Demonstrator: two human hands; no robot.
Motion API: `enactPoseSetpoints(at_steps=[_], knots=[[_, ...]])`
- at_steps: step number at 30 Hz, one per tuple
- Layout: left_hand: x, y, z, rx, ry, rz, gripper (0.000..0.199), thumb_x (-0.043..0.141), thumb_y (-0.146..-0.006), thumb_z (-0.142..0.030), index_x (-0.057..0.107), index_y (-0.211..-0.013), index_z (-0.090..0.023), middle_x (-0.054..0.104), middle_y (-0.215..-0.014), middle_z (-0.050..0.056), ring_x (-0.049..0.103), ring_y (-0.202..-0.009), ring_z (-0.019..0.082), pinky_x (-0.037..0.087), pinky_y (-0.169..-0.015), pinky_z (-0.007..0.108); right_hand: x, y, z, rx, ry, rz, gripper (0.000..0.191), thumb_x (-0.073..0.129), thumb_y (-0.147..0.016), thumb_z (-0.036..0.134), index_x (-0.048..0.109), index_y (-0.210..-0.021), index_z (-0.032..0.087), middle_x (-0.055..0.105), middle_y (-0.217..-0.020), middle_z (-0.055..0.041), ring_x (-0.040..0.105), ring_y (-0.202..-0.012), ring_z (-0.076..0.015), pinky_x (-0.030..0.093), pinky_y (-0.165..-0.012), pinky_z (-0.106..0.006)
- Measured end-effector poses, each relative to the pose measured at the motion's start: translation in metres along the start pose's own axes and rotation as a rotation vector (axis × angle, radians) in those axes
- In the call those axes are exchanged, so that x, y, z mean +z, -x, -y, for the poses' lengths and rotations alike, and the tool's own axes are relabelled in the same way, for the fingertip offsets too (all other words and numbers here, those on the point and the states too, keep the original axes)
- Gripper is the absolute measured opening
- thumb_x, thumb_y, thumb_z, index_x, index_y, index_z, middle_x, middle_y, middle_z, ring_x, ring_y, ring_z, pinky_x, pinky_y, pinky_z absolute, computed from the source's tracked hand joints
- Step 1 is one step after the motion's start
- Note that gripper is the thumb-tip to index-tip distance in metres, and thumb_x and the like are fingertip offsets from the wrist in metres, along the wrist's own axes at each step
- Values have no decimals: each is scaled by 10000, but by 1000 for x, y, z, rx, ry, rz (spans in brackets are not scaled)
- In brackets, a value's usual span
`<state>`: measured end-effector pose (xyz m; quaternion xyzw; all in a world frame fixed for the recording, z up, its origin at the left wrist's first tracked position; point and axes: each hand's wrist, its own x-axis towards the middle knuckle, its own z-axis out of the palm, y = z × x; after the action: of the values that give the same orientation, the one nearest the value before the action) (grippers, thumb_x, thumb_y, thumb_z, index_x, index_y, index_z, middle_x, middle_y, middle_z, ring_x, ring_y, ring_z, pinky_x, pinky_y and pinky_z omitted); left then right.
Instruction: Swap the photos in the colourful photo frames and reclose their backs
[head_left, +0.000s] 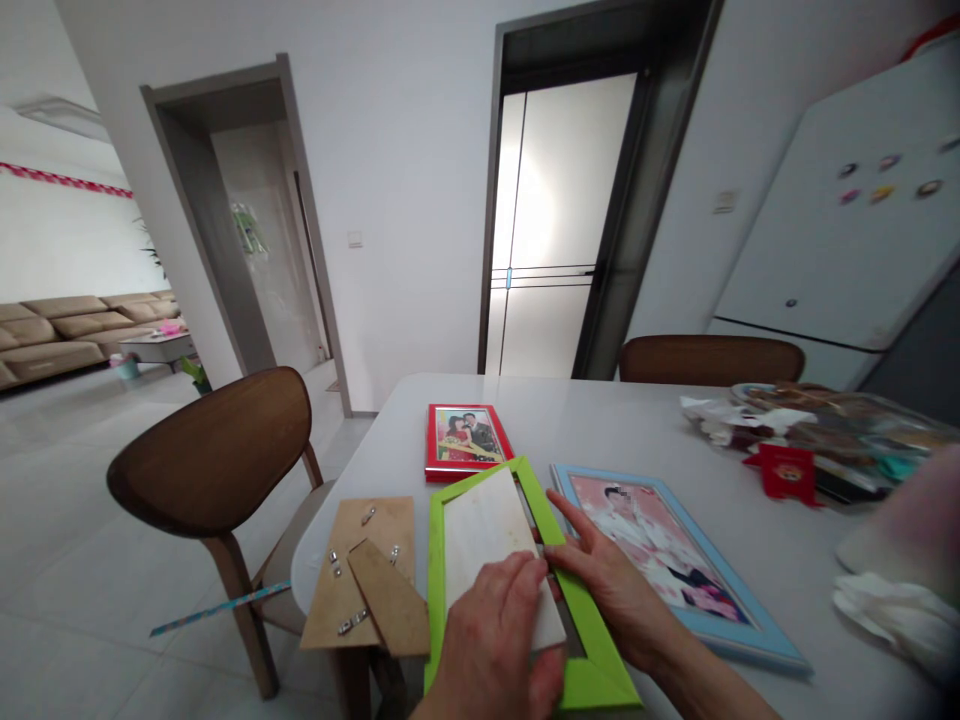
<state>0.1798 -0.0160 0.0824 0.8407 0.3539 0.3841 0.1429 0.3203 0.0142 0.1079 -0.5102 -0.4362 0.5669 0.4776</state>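
Note:
A lime-green picture frame [442, 550] is tilted up at the table's front edge. Within its border sits a white board [480, 520], lying at an angle, with a gap along the right side. My left hand [499, 625] is closed over the board's lower right edge. My right hand [607, 575] grips the frame's right side, its index finger stretched along it. To the left lies a brown backing board [345, 540] with metal clips and a stand flap [394, 600], jutting past the table edge.
A red picture frame [431, 450] lies behind, and a larger blue picture frame [772, 640] lies to the right. Covered dishes [847, 430], a red packet [786, 474] and crumpled tissue [892, 610] occupy the table's right. A brown chair [217, 450] stands at the left.

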Motion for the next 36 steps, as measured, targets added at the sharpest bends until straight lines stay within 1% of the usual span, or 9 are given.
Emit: enactPoseSetpoints(at_steps=[3,7,12,16,19,25,30,33,36], knots=[[-19,3,9,-64,-33,-152,492,420,-690,-85,387,-1175,-161,575,-971,81,539,-889,176,451,-776,277,-10,-11,-10,-68,308,-52,727,478,-647,285,171,-1296,173,579,-692,19,546,-536,-137,416,-494,-246],[-52,22,32,-472,-68,-405,403,419,-726,-198,405,-1126,-161,578,-807,33,544,-564,133,472,-559,255,-26,-26,-31,-186,911,-185,625,436,-656,240,318,-1247,76,602,-738,-51,572,-660,-193,417,-623,-300],[-72,60,69,-748,-51,-330,400,445,-696,-296,426,-1072,-161,607,-900,36,584,-604,164,464,-600,273,-31,-31,-43,-266,1195,-175,482,426,-677,179,456,-1154,112,610,-943,-114,567,-849,-217,393,-741,-300],[-71,75,79,-791,-145,-157,386,386,-736,-307,414,-1088,-150,613,-904,55,598,-590,172,453,-591,276,-24,-30,-42,-267,1336,-119,423,420,-692,146,487,-1104,80,591,-955,-145,557,-864,-230,387,-744,-310],[-69,75,76,-776,-308,-30,388,365,-754,-288,412,-1119,-166,606,-967,77,610,-750,205,443,-655,290,-21,-30,-42,-254,1409,-101,344,412,-696,133,538,-1013,88,573,-912,-142,565,-802,-227,396,-695,-310],[-72,71,70,-778,-496,121,400,375,-761,-311,444,-1129,-171,596,-1038,104,578,-899,253,439,-713,350,-25,-31,-47,-319,1374,-124,332,423,-690,129,546,-997,91,545,-952,-148,553,-825,-227,404,-733,-327],[-76,68,69,-709,-555,38,380,394,-753,-275,454,-1112,-164,573,-1068,100,563,-924,227,442,-762,359,-15,-31,-48,-500,1101,-164,392,455,-686,199,517,-1066,126,503,-1084,-143,486,-977,-236,361,-852,-363],[-69,62,65,-563,-522,-14,436,438,-720,-258,431,-1138,-135,534,-1115,121,494,-1029,234,398,-863,391,13,-33,-54,-337,709,-23,465,437,-707,260,416,-1160,155,568,-893,-66,557,-657,-145,442,-638,-298],[-51,56,61,-369,-421,58,567,509,-636,-209,400,-1188,-138,436,-1240,132,386,-1143,259,337,-938,421,47,-39,-62,-92,268,79,637,469,-669,226,245,-1254,112,540,-647,24,487,-461,-98,384,-441,-223]])
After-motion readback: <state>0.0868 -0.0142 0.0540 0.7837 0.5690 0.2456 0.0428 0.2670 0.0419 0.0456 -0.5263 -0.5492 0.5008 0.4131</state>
